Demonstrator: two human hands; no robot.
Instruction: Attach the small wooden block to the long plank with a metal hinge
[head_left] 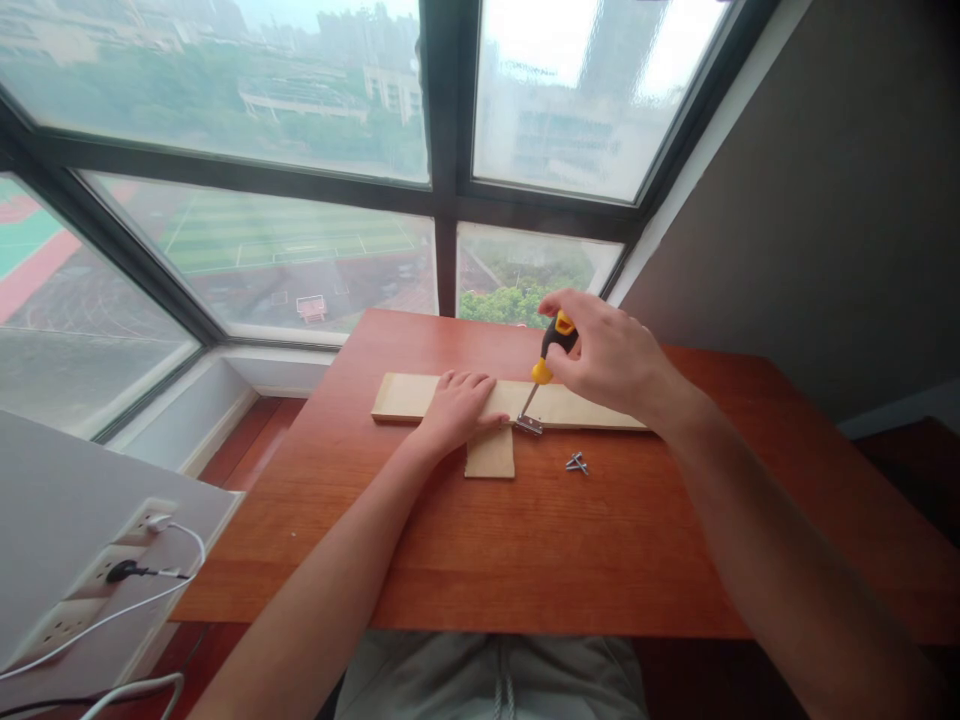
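Note:
A long pale wooden board [577,405] lies across the table, with a small wooden piece [490,456] at its near edge. My left hand [461,408] rests flat on the board, fingers stretched out, its thumb near the joint of the two pieces. In my right hand [607,350] is a screwdriver [541,372] with a yellow and black handle, held tilted. Its tip points down at a small metal hinge [529,425] on the board's near edge. The exact contact of tip and screw is too small to make out. Several loose screws [577,463] lie nearer to me.
The reddish wooden table [450,560] stands against large windows with dark frames [445,150]. At the left, a low wall carries power sockets [97,580] with plugged-in cables [199,545]. A dark wall [810,200] rises at the right.

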